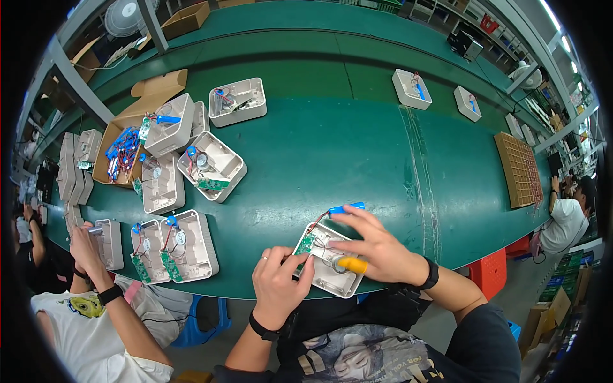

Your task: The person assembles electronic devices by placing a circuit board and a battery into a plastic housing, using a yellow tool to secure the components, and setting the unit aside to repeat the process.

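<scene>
Hands first: left hand [279, 283] pinches the near-left edge of an open white plastic housing shell [327, 260] lying at the near edge of the green desk [357, 140]; right hand [377, 246], loosely spread and gripping nothing, rests fingertips inside the shell, with a yellow rubber finger cot [353, 264] on the thumb. Small green circuit board [305, 244] sits at the shell's left side, a round metal part in the middle, red wire running out to a blue cylindrical battery cell [347, 208] lying on the desk just beyond the shell.

Progress, as a judgement: board and round part look seated, battery wired but not yet tucked in, no cover on, so this unit seems roughly mid-assembly.

Counts: one shell in hand. Left of it, two open shells with boards and blue cells [175, 246], plus one held by a neighbouring person's hand [86, 246]. Further back, about five more open shells in a loose cluster [191, 137], overlap makes that uncertain. Two lone shells far right [412, 89]. One brown cardboard box of blue cells and wires [131, 137]. One brown gridded tray [518, 169]. Stack of pale shells far left, too small to count.
</scene>
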Demonstrator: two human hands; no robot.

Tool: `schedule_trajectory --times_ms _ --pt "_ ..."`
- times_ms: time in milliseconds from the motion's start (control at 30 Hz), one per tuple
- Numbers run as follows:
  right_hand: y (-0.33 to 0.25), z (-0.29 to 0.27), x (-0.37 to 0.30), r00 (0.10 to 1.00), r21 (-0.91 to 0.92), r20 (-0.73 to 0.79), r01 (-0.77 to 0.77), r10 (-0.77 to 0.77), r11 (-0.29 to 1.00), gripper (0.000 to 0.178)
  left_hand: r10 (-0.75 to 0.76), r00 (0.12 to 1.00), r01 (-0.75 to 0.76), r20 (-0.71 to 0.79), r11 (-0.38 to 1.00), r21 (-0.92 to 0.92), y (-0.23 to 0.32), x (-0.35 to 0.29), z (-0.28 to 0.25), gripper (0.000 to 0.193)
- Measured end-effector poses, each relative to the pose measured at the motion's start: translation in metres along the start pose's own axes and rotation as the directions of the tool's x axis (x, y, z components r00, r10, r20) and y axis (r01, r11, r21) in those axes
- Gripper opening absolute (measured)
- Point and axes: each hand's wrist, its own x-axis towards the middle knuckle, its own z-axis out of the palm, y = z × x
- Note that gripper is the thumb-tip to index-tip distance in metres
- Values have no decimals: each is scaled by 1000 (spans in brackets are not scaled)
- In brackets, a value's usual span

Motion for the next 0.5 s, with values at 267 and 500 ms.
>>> schedule_trajectory --times_ms 267,500 --pt "38 -34 33 997 -109 38 -67 71 992 31 8 1000 -8 -14 1000 -5 8 0 4 11" --pt "9 -47 41 967 70 91 -246 239 967 33 8 1000 -8 -19 1000 -2 4 -2 1 11"
